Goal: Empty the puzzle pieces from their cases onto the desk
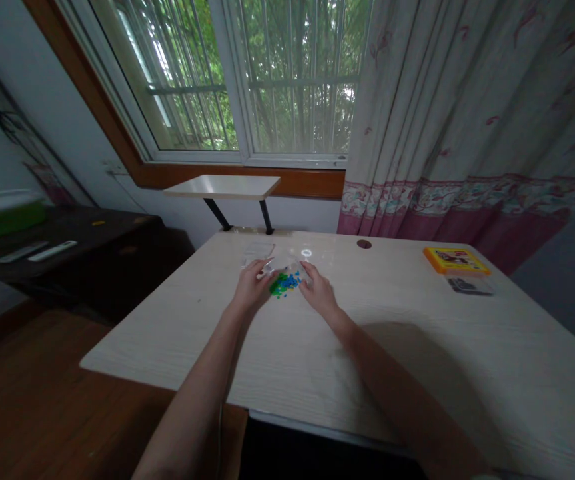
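Observation:
Over the desk, my left hand [251,285] and my right hand [319,291] face each other, each closed on one side of a clear plastic bag [292,260]. Small green pieces [279,287] and small blue pieces [291,280] form a loose cluster between the hands, green mostly to the left and blue to the right. I cannot tell whether all of them lie inside the clear plastic or some rest on the desk. Just behind my left hand lies a thin see-through sheet or packet [257,251].
The pale wood desk [167,333] carries an orange and yellow box [456,260] at its far right, with a dark flat packet [470,286] before it. A raised shelf [224,187] stands at the back left. A curtain [417,133] hangs behind. A dark side table [67,247] is at left.

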`<state>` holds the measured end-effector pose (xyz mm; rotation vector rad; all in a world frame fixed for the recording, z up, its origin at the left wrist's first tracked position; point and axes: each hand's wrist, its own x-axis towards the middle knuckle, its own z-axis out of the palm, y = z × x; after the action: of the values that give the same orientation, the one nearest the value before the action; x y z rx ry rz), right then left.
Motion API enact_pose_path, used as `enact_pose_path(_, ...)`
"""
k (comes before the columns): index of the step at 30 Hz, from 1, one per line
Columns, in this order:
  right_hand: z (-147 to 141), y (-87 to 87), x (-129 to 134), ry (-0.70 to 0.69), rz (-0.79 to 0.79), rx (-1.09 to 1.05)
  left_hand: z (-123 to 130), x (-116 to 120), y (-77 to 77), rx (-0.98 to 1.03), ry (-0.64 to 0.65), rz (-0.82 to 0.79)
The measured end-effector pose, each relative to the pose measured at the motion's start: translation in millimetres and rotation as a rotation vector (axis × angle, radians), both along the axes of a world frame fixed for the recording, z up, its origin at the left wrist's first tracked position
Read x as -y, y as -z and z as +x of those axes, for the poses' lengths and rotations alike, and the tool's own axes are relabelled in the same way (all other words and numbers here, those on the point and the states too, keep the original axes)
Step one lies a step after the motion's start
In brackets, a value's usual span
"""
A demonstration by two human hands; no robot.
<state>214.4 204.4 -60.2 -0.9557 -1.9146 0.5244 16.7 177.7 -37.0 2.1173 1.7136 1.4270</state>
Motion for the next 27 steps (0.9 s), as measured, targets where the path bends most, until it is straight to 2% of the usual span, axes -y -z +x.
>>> enact_pose_path(3, 1.0, -2.1, 3.8, 0.0, 0.057, 0.008, 5.0, -0.1, 2.5, 0.09, -0.007, -0.111)
enact_pose_path(6, 0.7, -3.4, 5.2, -0.07, 0.129, 0.014, 12.1, 3.2, -0.2, 0.136, 0.025, -0.192)
enact_pose_path(10, -1.0, -5.4, 4.3, -0.163, 0.227, 0.057, 21.7, 11.1, -8.9, 0.129, 0.099, -0.206)
enact_pose_path(14, -1.9, -8.1, 4.9, -0.182, 0.256, 0.124, 26.6, 15.7, -10.3, 0.144, 0.083, -0.227)
enact_pose_path(21, -2.8, -9.0, 7.1, -0.212, 0.243, 0.197, 21.7, 8.2, -11.7, 0.309, -0.114, -0.142)
enact_pose_path(24, -2.2, -8.1, 6.7, -0.204, 0.225, 0.179, 5.2, 3.2, -14.4, 0.395, -0.306, -0.054)
enact_pose_path(27, -1.9, -7.5, 6.0, -0.196, 0.211, 0.17, -20.8, 0.6, -10.5, 0.494, -0.527, 0.02)
